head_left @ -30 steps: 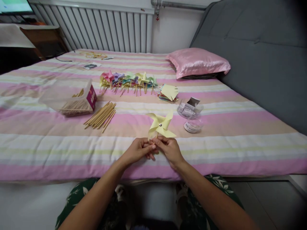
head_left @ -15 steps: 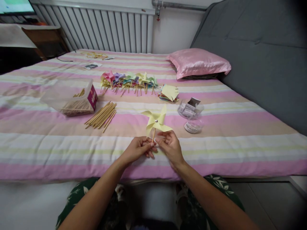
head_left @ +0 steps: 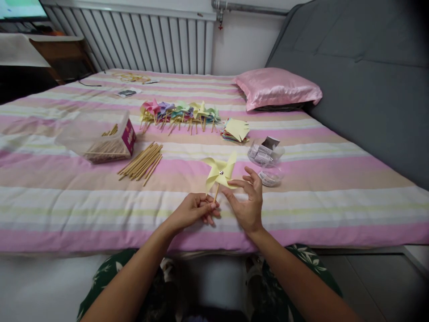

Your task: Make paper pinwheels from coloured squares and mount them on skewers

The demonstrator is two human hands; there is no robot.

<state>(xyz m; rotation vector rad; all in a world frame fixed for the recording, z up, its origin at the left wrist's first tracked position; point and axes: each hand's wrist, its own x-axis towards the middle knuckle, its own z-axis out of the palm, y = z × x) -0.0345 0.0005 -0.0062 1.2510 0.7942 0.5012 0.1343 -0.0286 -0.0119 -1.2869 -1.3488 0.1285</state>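
A pale yellow paper pinwheel with a silvery pin at its centre stands on a thin wooden stick. My left hand pinches the lower part of that stick between thumb and fingers. Beside the pinwheel, my right hand is open, thumb and fingers apart. Its index fingertip is at the lower right blade; whether it presses on the paper I cannot tell. To the left of my hands lies a bunch of loose wooden sticks.
A clear plastic box of sticks lies left. Farther back are several finished pinwheels and a stack of slit paper squares. Two small clear containers sit at right. A pink pillow rests against the grey headboard.
My right hand has come away from the stick, lifted and spread its fingers beside the blades. The pinwheel has shifted slightly right and its blades have turned a little. My left hand keeps its hold.
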